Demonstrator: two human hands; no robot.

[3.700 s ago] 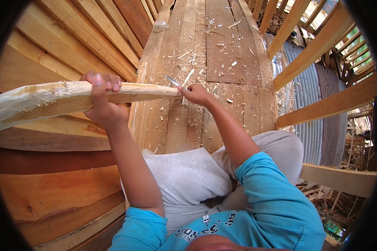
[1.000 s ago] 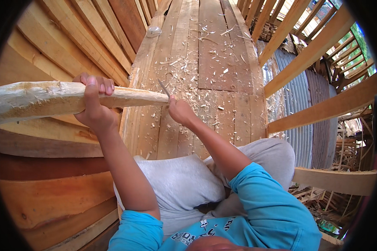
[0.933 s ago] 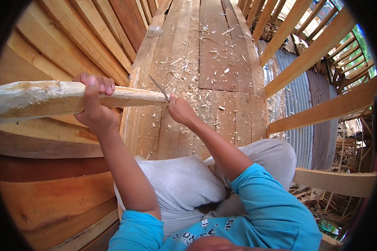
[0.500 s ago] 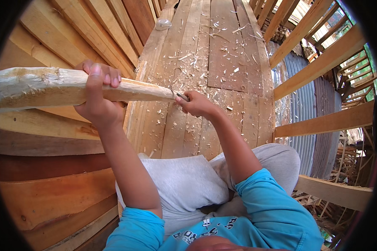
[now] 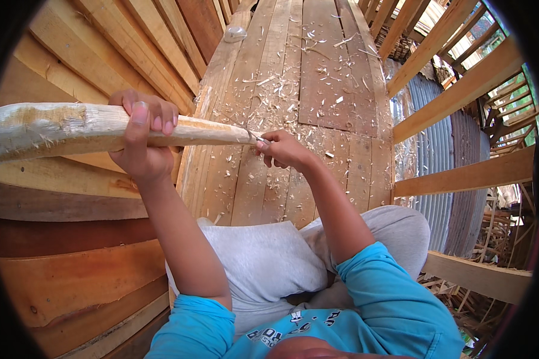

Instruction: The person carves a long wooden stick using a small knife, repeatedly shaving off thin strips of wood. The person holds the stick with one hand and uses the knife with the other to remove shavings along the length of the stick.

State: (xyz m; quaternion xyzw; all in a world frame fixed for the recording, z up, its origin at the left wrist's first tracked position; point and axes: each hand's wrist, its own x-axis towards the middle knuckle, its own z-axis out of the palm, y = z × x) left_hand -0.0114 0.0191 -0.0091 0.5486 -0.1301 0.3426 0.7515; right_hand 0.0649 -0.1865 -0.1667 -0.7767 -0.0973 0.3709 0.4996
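Over on the left, the thick butt of the wooden pole (image 5: 48, 128) is filling the edge of the view, pale and rough-shaved, lying nearly level. The left hand (image 5: 142, 143) is wrapping it from beneath, fingers curled over the top, grip clenched tight around the shaft. Moving along, the pole is tapering to a point, and that point is now meeting the right hand (image 5: 281, 149). Half a second back the blade was working a little short of the tip; now the right hand is sitting right at the very end, grip closed on a small knife (image 5: 259, 139) whose blade is only barely showing. To my eye the cut is running off the tip, finishing a shaving stroke. Beyond, the plank floor (image 5: 323, 90) is littered with wood shavings (image 5: 281, 90). Farther right, bare timber rails (image 5: 461, 176) are crossing the open side.
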